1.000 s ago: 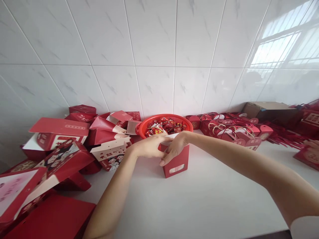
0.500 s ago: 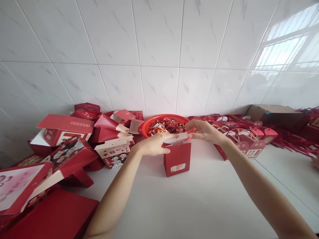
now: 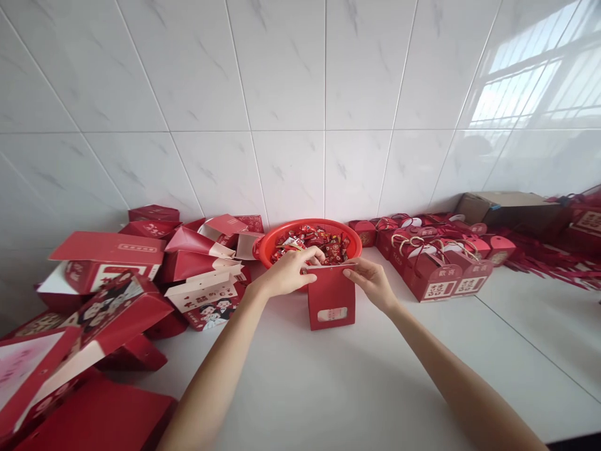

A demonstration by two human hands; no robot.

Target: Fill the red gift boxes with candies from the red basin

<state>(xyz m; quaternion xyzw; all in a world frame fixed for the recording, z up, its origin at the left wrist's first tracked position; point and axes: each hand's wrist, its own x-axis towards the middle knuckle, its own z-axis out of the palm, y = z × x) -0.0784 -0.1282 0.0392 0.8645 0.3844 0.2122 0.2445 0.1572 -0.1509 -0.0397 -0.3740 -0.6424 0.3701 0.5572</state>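
Pinching the right end of a red box's top edge with the right hand; touching its left corner with the thumb of the left hand, cannot tell whether gripping. Having the box upright on the white table, just before a red basket of wrapped sweets, between open boxes and handled boxes.

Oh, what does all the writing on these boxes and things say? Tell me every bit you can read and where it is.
"歡喜": on the rope-handled boxes at right.
"囍": on those boxes' white front panels.
"大囍…": on the couple-print box at left; the rest is unclear.
Too small or blurred to read: candy wrappers; the upright red box's window; pink panel; label at far right.
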